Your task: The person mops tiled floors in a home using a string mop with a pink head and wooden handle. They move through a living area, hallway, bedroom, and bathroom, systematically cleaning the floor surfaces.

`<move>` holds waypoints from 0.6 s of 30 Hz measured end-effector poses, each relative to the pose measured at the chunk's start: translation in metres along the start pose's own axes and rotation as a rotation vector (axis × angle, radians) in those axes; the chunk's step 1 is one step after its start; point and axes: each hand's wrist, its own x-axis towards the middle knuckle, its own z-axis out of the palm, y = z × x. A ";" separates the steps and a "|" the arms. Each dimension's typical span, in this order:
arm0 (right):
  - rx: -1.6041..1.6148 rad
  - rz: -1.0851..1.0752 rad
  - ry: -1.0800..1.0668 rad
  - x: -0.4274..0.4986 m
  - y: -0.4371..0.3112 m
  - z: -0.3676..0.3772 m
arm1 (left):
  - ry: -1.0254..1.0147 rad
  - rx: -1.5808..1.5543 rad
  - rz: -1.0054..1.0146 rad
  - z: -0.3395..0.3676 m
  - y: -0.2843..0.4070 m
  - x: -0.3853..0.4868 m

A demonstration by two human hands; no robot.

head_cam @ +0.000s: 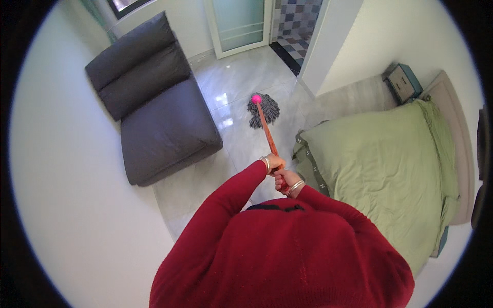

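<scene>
Both my hands are wrapped around the orange-brown handle (268, 133) of a string mop. My left hand (275, 163) grips it a little farther down the pole, towards the mop head. Close behind, nearer my body, my right hand (287, 181) holds the upper end of the handle. The grey string mop head (267, 111) rests spread on the glossy tiled floor (246, 144), its strands fanned out mostly to the right and towards me. A bright pink round connector (256, 99) joins the pole to the strands.
On the left stands a dark grey recliner sofa (165, 127). A bed with a green cover (377, 150) fills the right side, beside a small nightstand (404, 84). Ahead are a glass-panelled door (242, 27) and a dark threshold (285, 57) before a checkered tiled room.
</scene>
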 end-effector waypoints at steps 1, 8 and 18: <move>0.011 0.042 0.069 0.000 -0.005 0.005 | -0.004 0.018 0.009 -0.003 0.004 0.001; -0.088 0.062 0.017 0.055 -0.104 0.084 | 0.014 0.069 0.067 -0.081 0.104 0.046; -0.315 0.157 -0.083 0.137 -0.350 0.172 | 0.217 0.147 0.081 -0.163 0.326 0.140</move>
